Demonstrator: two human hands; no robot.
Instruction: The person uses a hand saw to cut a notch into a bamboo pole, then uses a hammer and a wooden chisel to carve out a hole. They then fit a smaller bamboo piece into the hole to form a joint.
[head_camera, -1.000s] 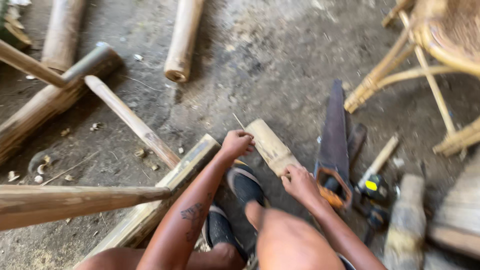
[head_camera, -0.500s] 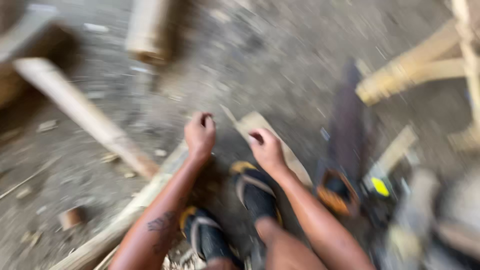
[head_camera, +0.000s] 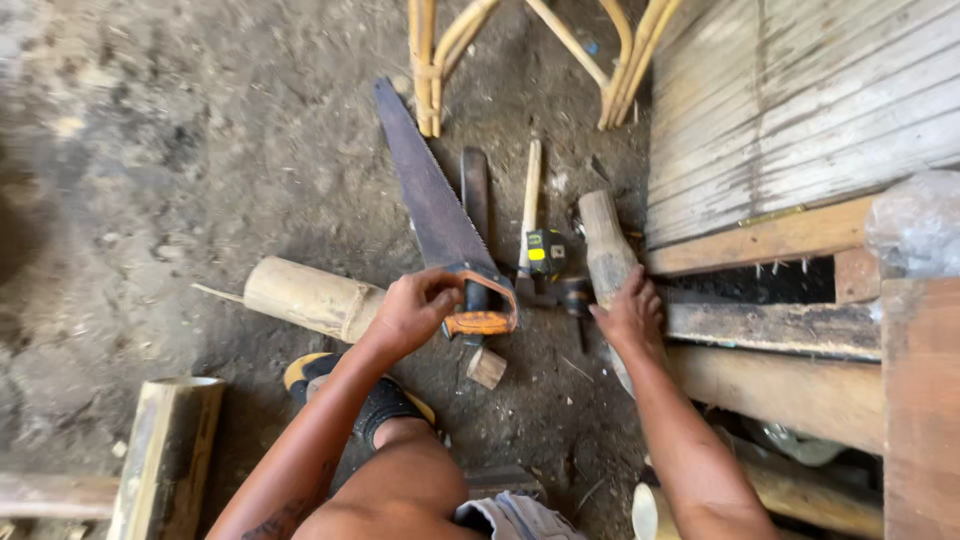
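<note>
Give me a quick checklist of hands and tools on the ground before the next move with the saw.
1. Left hand on the saw handle: ok, fingers curl around the orange grip.
2. Saw blade lies flat on the dirt, pointing away from the body: ok.
3. Right hand away from the saw teeth: ok, it rests on the wooden mallet, apart from the blade.
4. Bamboo piece within reach: ok, it lies beside the left hand.
5. Hammer out of the blade's path: cannot tell, it lies close beside the saw.
6. Foot in the sandal away from the blade: ok.
</note>
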